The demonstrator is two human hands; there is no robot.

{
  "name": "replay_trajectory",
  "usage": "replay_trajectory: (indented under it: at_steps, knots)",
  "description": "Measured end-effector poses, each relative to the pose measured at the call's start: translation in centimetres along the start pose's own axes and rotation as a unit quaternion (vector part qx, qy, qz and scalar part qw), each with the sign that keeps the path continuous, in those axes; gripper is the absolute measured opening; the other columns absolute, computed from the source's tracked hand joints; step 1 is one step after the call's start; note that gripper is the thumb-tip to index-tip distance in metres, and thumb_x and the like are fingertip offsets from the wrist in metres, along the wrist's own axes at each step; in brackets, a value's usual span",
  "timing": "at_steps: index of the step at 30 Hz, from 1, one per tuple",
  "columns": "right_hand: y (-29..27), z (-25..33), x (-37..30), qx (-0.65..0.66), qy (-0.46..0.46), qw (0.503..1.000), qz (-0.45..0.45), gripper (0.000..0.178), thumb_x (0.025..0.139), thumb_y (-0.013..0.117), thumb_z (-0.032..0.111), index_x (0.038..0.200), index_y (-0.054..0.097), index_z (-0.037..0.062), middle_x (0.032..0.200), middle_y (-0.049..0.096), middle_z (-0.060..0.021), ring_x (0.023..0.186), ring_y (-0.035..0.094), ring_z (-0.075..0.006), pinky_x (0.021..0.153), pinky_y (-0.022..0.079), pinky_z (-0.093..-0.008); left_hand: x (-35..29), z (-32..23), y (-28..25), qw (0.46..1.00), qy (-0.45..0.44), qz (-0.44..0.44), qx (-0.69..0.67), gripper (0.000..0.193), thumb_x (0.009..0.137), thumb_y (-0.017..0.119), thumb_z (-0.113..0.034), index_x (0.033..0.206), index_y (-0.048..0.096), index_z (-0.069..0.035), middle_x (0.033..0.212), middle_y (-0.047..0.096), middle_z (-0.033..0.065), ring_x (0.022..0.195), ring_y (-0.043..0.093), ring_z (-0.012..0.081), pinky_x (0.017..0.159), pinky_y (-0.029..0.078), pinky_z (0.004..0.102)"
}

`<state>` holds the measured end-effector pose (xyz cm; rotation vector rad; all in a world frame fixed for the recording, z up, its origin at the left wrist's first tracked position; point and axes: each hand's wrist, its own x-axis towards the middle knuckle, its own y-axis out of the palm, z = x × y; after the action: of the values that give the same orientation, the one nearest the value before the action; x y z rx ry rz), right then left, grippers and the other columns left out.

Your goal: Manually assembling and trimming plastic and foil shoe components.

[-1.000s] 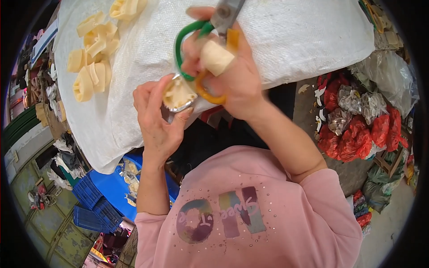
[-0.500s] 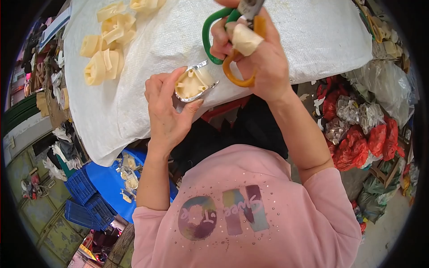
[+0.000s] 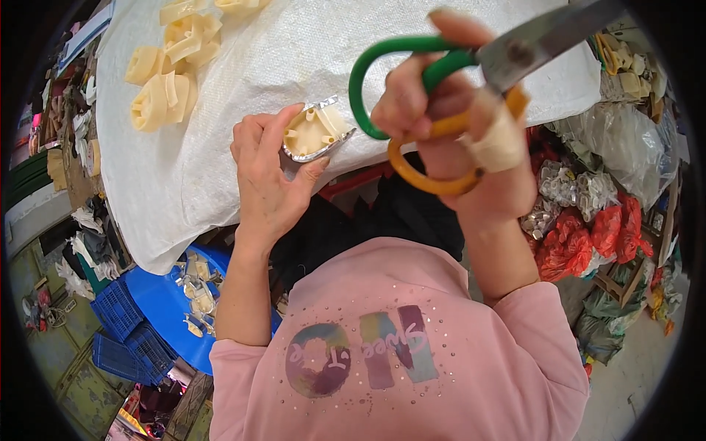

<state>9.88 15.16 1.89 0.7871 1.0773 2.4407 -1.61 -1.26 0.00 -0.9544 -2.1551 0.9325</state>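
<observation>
Between the thumb and fingers of my left hand [image 3: 271,173] is a small cream plastic part [image 3: 315,132], hollow with short posts inside and silvery foil around its rim. It rests at the near edge of the white woven sheet. My right hand [image 3: 471,140] is raised to the right of it, gripping scissors [image 3: 515,55] by one green and one orange handle loop. The blades point up and to the right, away from the part. A pale wrap covers one right-hand finger or the thumb. Several cream plastic pieces [image 3: 163,101] lie at the far left of the sheet.
The white woven sheet [image 3: 287,51] covers the work surface. Low on the left stands a blue tub [image 3: 162,294] with foil-edged scraps, beside blue plastic baskets [image 3: 121,309]. On the right lie red plastic bags [image 3: 570,242], clear plastic [image 3: 618,140] and a wooden frame [image 3: 625,287].
My right hand has come nearer the camera and moved right with the scissors, whose blades now show more fully. My left hand still holds the cream part in nearly the same place.
</observation>
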Motion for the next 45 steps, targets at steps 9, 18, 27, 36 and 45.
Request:
replay_trajectory:
  at_steps: [9,18,27,36,45]
  knots:
    - [0.7,0.4,-0.7,0.01,0.043,0.997,-0.066,0.046,0.092,0.046,0.02,0.132,0.034,0.0021,0.08,0.048,-0.0041,0.069,0.044,-0.0109,0.065,0.038,-0.0264,0.2,-0.3,0.2,1.0,-0.009,0.003,-0.01,0.059,0.062,0.075,-0.012,0.117,0.056,-0.006,0.097,0.052,0.0105,0.094,0.047,0.0279,0.088,0.035,0.0384]
    - [-0.2,-0.8,0.1,0.023,0.063,0.997,-0.047,0.042,0.093,0.045,0.016,0.132,0.035,0.0025,0.081,0.048,-0.0066,0.069,0.043,-0.0124,0.066,0.04,-0.0291,0.1,-0.4,0.1,1.0,-0.014,0.003,-0.019,0.058,0.062,0.076,-0.012,0.116,0.057,-0.005,0.097,0.052,0.0106,0.095,0.047,0.0281,0.088,0.035,0.0385]
    - [-0.5,-1.0,0.4,0.013,0.093,0.992,-0.088,0.04,0.094,0.045,0.017,0.13,0.037,0.0024,0.08,0.048,-0.0067,0.067,0.043,-0.0121,0.065,0.041,-0.0298,0.4,-0.2,0.3,1.0,0.003,-0.01,-0.03,0.059,0.061,0.075,-0.012,0.117,0.056,-0.005,0.095,0.05,0.0102,0.093,0.047,0.0281,0.086,0.035,0.0383]
    - [0.0,-0.6,0.2,0.006,0.101,0.993,-0.059,0.045,0.093,0.048,0.021,0.132,0.035,0.002,0.078,0.044,-0.0053,0.07,0.041,-0.0124,0.066,0.039,-0.0309,0.2,-0.7,-0.2,0.999,-0.019,0.024,-0.011,0.058,0.063,0.074,-0.007,0.119,0.057,-0.006,0.099,0.049,0.011,0.097,0.047,0.028,0.089,0.038,0.036]
    - [-0.8,-0.6,0.9,0.047,0.08,0.995,-0.032,0.043,0.095,0.045,0.022,0.132,0.035,0.0046,0.082,0.046,-0.0072,0.071,0.042,-0.0122,0.067,0.039,-0.032,0.4,-0.6,-0.2,0.999,-0.023,0.015,-0.023,0.06,0.061,0.073,-0.004,0.119,0.057,-0.006,0.098,0.049,0.0103,0.096,0.047,0.0268,0.089,0.037,0.0355]
